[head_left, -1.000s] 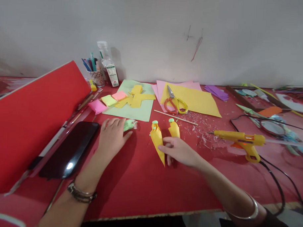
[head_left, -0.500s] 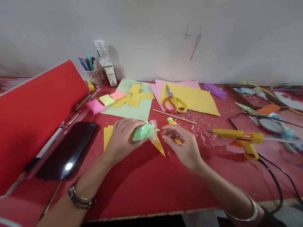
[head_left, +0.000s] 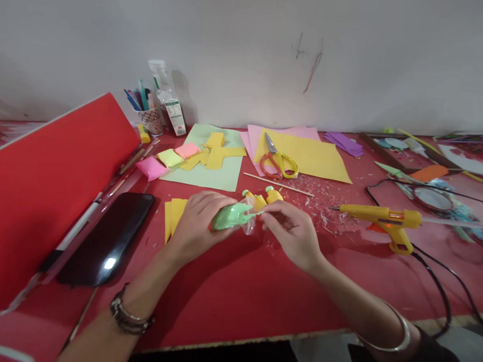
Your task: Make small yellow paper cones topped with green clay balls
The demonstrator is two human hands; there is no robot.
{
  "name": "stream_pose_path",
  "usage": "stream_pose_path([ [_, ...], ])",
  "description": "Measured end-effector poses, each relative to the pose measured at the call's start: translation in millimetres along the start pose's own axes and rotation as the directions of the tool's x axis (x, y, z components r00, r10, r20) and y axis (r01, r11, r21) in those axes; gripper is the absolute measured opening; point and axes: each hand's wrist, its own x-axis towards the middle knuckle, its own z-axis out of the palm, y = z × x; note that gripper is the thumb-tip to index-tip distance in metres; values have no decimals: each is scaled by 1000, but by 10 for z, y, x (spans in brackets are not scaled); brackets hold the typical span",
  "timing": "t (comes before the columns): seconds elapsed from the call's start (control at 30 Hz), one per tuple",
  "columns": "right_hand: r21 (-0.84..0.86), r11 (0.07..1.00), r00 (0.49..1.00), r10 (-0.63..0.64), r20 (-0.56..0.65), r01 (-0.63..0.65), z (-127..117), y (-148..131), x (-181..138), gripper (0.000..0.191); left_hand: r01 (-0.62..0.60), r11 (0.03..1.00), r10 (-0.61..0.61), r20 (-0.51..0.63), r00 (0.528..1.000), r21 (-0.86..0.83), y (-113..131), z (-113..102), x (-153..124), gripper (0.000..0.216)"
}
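Note:
My left hand (head_left: pixel 200 219) is wrapped around a clear packet of mint-green modelling clay (head_left: pixel 230 216), its mouth facing right. A thin strand of the clay stretches out to my right hand (head_left: pixel 289 230), whose thumb and forefinger are closed on its tip. Just behind the hands lie small yellow pieces (head_left: pixel 273 197) with green blobs on them, partly hidden by the packet and fingers. Folded yellow paper (head_left: pixel 174 213) lies beside my left hand.
A yellow hot glue gun (head_left: pixel 378 216) with a black cord lies at right. Behind are scissors (head_left: pixel 279 161), a thin wooden stick (head_left: pixel 279 185) and yellow paper (head_left: pixel 306 151). A phone (head_left: pixel 108 239), pink clay packet (head_left: pixel 151 168) and red board (head_left: pixel 54 190) are at left.
My right hand has closed on the end of the green clay and a thin strand now spans to the packet. My left hand with the packet has shifted slightly right.

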Motion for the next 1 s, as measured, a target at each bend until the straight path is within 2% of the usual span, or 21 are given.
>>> stream_pose_path([
  [0.17,116,989,994,100,-42,-95,-3,-22,22,5,-1,1000,1,-6,1000,5,-7,0,-5,26],
  [0.47,282,945,985,145,92,-166,-33,20,58,15,72,997,-71,-20,997,35,-62,-1,9,24],
  [0.53,181,976,989,102,112,-121,-60,38,65,15,137,988,-136,-24,990,68,-102,-10,11,25],
  [0.6,-63,998,982,8,186,3,-95,51,68,14,207,972,-206,-20,978,112,-137,-20,10,27],
  [0.67,-321,929,936,-65,347,183,-128,58,71,13,267,948,-273,12,962,174,-155,-28,8,29],
  [0.73,-476,819,863,-45,503,320,-149,59,75,13,308,919,-333,63,941,247,-152,-31,6,30],
  [0.83,-569,731,809,41,587,376,-142,50,82,9,336,883,-395,131,909,329,-129,-26,6,27],
  [0.93,-591,713,808,57,587,379,-107,37,86,6,340,870,-417,165,894,356,-115,-15,12,26],
  [1.0,-587,712,814,37,580,385,-86,32,84,11,344,863,-429,180,885,370,-116,-7,13,25],
])
